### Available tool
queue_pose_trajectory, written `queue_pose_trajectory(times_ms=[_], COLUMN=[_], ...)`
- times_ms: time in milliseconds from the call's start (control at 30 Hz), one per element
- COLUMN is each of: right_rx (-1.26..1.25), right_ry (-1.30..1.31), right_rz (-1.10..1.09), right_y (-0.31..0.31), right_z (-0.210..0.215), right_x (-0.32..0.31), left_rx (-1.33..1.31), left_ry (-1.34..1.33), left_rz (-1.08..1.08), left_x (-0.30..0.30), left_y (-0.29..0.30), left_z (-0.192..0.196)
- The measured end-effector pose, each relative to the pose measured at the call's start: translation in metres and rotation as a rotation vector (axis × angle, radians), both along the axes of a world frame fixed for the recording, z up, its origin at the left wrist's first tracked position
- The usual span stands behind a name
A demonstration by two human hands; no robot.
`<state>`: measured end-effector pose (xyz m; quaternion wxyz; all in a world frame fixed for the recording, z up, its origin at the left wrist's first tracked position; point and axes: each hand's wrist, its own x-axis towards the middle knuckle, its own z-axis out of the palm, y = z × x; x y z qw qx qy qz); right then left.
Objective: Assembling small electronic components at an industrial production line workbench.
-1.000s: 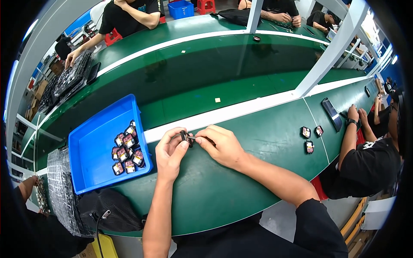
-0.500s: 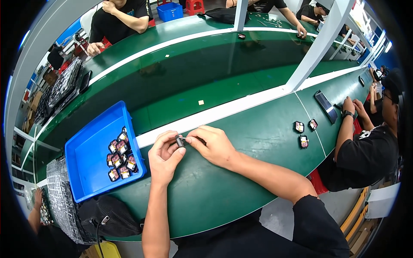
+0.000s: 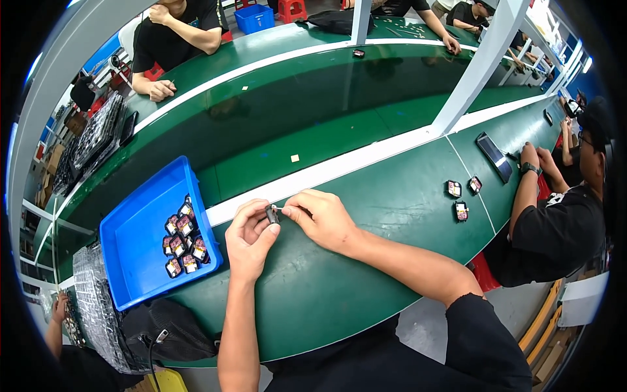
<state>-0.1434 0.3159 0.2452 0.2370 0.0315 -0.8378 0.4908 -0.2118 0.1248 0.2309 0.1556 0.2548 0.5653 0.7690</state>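
Observation:
Over the green bench top, my left hand (image 3: 249, 236) grips a small black device part (image 3: 273, 214) between thumb and fingers, on edge. My right hand (image 3: 321, 219) is beside it, thumb and forefinger pinched on a thin light-coloured piece (image 3: 279, 208) that reaches to the part's upper edge. What this piece is, I cannot make out. Left of my hands stands a blue plastic bin (image 3: 140, 245). Several small black units with pink and yellow faces (image 3: 185, 225) are heaped along its right side.
Three similar units (image 3: 461, 211) lie on the bench to the right, near a dark tablet-like device (image 3: 494, 159) and a seated co-worker (image 3: 555, 215). Beyond a white rail runs a green belt (image 3: 255, 163). A grey post (image 3: 480, 72) rises at right. A black bag (image 3: 173, 326) sits at lower left.
My hands hold nearly the same pose, the black part tilted slightly differently. A beige square on the belt has shifted left. The co-worker across has moved a hand toward the belt.

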Motion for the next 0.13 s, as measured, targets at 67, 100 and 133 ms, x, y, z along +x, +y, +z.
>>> queue_pose_trajectory(times_ms=[67, 100, 133], right_rx=[0.011, -0.001, -0.012], right_ry=[-0.012, -0.009, -0.006], right_rz=[0.01, 0.022, 0.034], right_y=[0.0001, 0.0004, 0.0016], right_z=[0.0011, 0.0014, 0.0017], right_x=[0.0008, 0.0004, -0.0001], left_rx=[0.003, -0.023, -0.048], left_ry=[-0.03, -0.054, -0.078], left_rz=[-0.009, -0.031, -0.052], left_x=[-0.0018, -0.0035, -0.0052], left_y=[-0.0039, -0.0063, -0.0081], left_z=[-0.0015, -0.002, -0.0027])
